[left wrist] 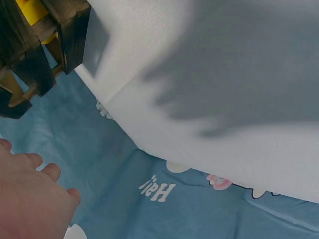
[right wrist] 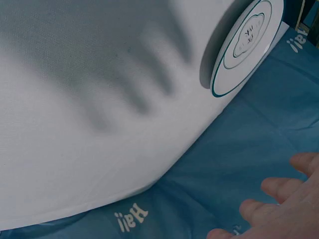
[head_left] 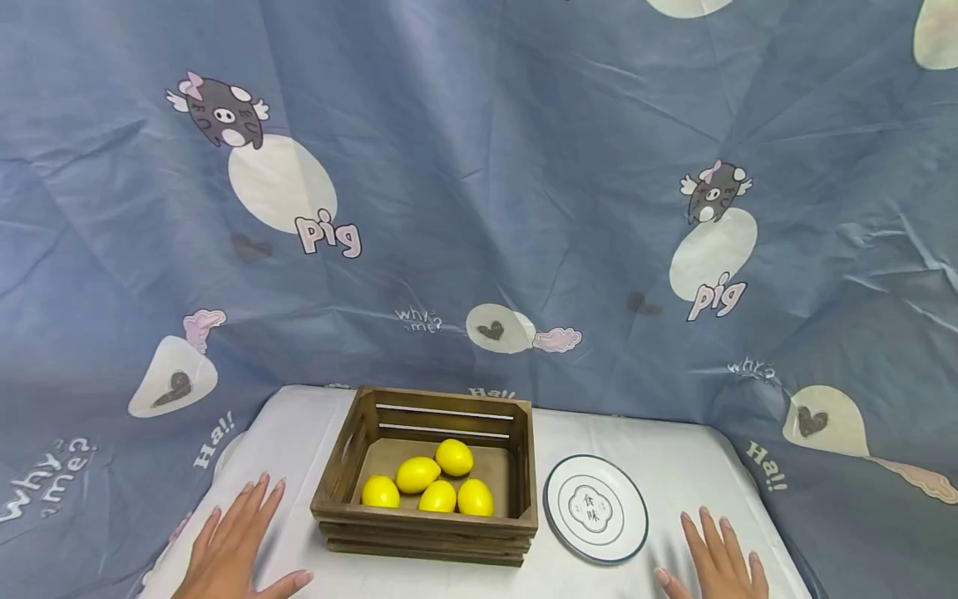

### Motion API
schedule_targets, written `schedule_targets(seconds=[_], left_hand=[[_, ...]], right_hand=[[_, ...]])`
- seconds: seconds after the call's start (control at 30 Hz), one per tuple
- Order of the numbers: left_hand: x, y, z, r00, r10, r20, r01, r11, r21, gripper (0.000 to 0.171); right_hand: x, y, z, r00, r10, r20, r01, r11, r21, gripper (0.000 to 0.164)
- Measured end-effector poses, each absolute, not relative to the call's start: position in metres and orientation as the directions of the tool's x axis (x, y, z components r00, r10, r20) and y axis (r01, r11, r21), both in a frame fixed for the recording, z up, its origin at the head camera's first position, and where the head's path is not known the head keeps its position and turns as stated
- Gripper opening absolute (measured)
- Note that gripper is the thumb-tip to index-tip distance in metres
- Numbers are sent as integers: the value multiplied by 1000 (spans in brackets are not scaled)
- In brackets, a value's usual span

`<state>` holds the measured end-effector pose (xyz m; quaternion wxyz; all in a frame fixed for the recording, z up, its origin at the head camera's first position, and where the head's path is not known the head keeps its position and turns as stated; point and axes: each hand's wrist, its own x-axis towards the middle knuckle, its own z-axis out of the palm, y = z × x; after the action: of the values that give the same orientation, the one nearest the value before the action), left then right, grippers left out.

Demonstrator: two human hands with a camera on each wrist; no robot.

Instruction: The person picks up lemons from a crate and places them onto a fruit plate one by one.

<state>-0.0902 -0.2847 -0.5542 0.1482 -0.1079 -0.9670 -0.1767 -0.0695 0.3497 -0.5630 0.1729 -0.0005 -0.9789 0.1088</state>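
My left hand is at the lower left in the head view, fingers spread and nothing in its grasp. To its right stands a brown slatted wooden crate with several yellow lemons lying inside. At the lower right my right hand also has its fingers spread and holds nothing. A white plate with a dark rim and a printed centre lies between the crate and that hand. The left wrist view catches a corner of the crate; in the right wrist view the plate is near the top right.
A white cloth covers the table, and the shadows of both hands fall on it in the wrist views. Behind and at the sides hangs a blue curtain printed with pigs and lettering.
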Motion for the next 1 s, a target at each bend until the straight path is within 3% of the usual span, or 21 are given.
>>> schedule_targets(seconds=[0.37, 0.6, 1.0], left_hand=[[-95, -279, -552, -928, 185, 323, 291, 902, 319, 122], [-102, -271, -546, -930, 206, 303, 316, 871, 376, 120], [-111, -255, -531, -958, 204, 201, 279, 825, 491, 122]], right_hand=[[-77, 356, -552, -988, 72, 134, 33, 961, -273, 99], [-81, 354, -548, -977, -4, 214, -65, 958, -280, 94], [-85, 346, -541, -979, -55, 198, -117, 942, -313, 99]])
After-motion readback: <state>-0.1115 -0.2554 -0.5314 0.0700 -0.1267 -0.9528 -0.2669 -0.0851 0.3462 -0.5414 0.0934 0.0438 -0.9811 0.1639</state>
